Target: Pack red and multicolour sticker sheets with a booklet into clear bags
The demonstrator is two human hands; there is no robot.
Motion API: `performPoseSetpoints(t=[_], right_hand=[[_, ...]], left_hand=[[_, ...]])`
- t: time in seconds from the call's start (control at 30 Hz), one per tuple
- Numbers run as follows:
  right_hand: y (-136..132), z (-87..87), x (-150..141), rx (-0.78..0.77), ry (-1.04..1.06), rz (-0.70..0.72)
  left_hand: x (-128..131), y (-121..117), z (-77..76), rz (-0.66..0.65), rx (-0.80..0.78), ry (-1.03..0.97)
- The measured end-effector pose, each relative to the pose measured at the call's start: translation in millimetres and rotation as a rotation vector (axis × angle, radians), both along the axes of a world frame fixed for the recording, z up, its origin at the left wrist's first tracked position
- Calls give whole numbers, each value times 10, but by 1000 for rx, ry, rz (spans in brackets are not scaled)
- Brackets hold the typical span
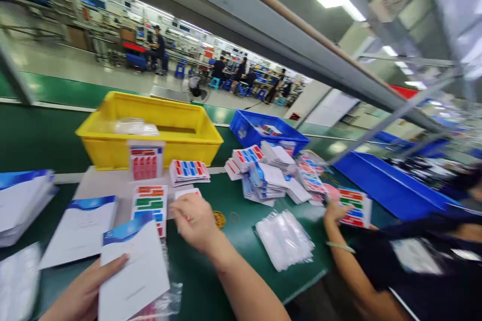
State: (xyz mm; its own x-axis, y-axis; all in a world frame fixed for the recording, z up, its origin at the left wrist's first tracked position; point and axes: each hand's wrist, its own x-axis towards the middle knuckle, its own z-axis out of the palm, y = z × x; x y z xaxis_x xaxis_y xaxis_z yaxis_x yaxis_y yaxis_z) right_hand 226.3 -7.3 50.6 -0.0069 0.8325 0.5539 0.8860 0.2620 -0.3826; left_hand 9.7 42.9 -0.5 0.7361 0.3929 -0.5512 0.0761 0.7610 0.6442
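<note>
My left hand (90, 281) is closed on a white booklet (135, 271) with a blue wave along its top, thumb on the front. Under the booklet's lower edge shows a clear plastic bag (169, 301) with something pinkish red; whether I hold it too, I cannot tell. My right hand (194, 218) has its fingers curled in, just in front of a small white and red card (188, 192). What those fingers pinch, if anything, is hidden. Between the hands lies a sticker sheet (150, 205) with orange, green, blue and red blocks.
Booklet stacks (79, 230) lie left. Behind stand a yellow bin (150, 148) and a blue bin (271, 130). Card piles (190, 171), clear bags (284, 241) and rubber bands (219, 219) lie rightward. A co-worker's hand (337, 213) holds a sticker sheet. A beam crosses overhead.
</note>
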Motion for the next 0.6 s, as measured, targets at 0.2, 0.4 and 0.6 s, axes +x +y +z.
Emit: performPoseSetpoints(t=[0.2,0.4,0.6], right_hand=[[446,-29,111,-305,-108,-138],[756,-131,16,-382,-90,-153],[822,-166,47,-405,79,-180]], left_hand=[[33,-66,123,44,-101,-197],[42,-87,96,84,-149,-279],[47,-99,103,101,-133,-274]])
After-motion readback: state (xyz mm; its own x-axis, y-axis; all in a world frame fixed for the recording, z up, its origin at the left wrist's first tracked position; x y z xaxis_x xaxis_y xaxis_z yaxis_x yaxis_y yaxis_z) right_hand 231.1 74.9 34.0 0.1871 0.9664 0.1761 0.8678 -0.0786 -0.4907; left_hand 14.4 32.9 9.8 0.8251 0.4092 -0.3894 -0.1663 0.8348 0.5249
